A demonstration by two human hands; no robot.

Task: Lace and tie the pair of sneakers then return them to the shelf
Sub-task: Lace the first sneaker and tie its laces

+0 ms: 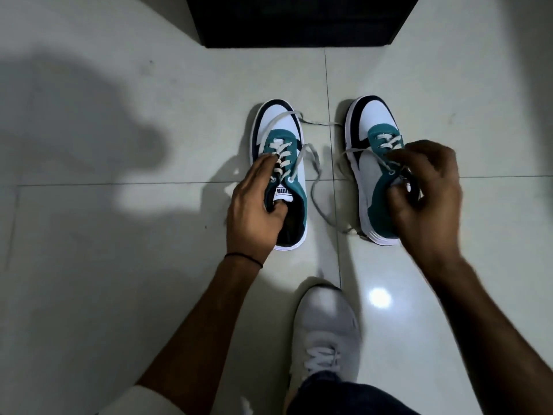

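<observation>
While two sneakers stand apart on the floor [119,265], the left sneaker [294,163] is gripped by the left hand [254,205] at its collar, and the right sneaker [371,175] is clasped by the right hand [425,190], seemingly to steady both for lacing.

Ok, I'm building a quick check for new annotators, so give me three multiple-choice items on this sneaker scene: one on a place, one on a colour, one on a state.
1. Where do the two sneakers stand?
A. on a shelf
B. on the tiled floor
C. in a box

2. What colour is the panel around the eyelets?
A. red
B. yellow
C. teal

3. How are the laces of the left sneaker?
A. loose, ends trailing
B. tied in a bow
C. removed

Answers:
1 B: the left sneaker and right sneaker rest on the tiled floor.
2 C: both eyelet panels are teal.
3 A: its lace trails untied across the floor while the left hand grips the collar and the right hand grips the other sneaker.
</observation>
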